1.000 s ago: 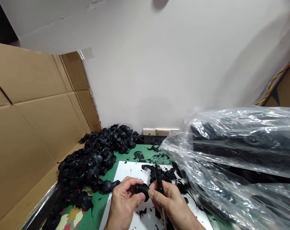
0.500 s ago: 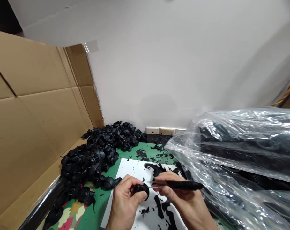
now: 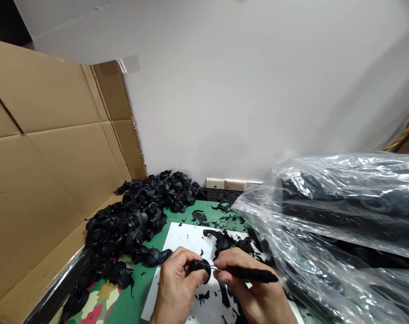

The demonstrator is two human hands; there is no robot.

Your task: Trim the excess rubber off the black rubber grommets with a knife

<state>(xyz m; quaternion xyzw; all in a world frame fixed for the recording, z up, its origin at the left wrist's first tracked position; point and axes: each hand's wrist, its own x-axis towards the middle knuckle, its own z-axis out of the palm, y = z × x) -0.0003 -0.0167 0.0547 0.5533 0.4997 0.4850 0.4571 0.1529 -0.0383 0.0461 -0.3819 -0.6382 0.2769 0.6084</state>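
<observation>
A small round black rubber part (image 3: 200, 266) sits pinched in the left hand (image 3: 175, 288). A slim black-handled blade tool (image 3: 251, 273) (nearly level, gripped by the right hand (image 3: 258, 299)) meets its right edge tip-first.

The left hand (image 3: 176, 285) and right hand (image 3: 258, 294) are bare (fingers (image 3: 195, 278) and knuckles alike uncovered).

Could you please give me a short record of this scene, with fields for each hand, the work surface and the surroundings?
Left hand: pinches a small black rubber part between thumb and fingers.
Right hand: grips a black-handled tool, its thin metal tip at the part.
Surface: white sheet strewn with black trimmings, on a green patterned mat.
Left side: pile of black rubber parts against a cardboard wall.
Right side: clear plastic bag holding dark parts.
</observation>
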